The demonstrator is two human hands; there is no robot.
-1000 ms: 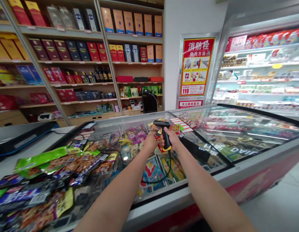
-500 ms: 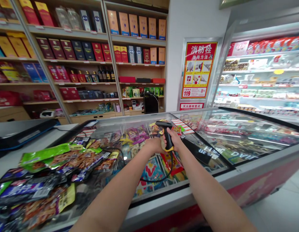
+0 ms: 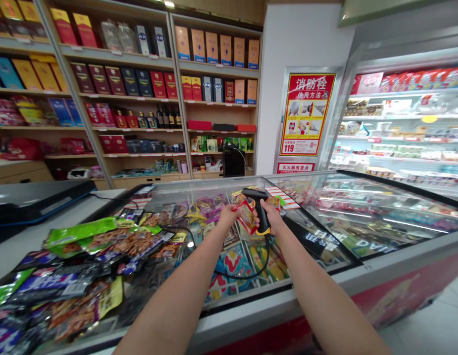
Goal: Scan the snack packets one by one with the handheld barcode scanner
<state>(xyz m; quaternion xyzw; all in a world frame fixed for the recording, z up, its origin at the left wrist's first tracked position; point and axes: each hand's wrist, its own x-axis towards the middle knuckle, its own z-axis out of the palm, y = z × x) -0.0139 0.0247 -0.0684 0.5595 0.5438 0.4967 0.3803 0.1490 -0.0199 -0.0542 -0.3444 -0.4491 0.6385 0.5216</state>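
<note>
The left hand [image 3: 229,217] pinches a red packet [image 3: 246,217]; the right hand [image 3: 270,216] wraps the grip of a black scanner [image 3: 262,212]. Both things are above the glass-topped freezer [image 3: 284,291]. On its left end lie snack packets [image 3: 99,261]; shelves [image 3: 221,66] stand behind it.

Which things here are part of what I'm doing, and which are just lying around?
In use:
- black scanner, in your right hand
- red-edged packet, in your left hand
- probably the loose snack packets

Just around:
- shelved boxes
- wall poster
- fridge goods
</note>
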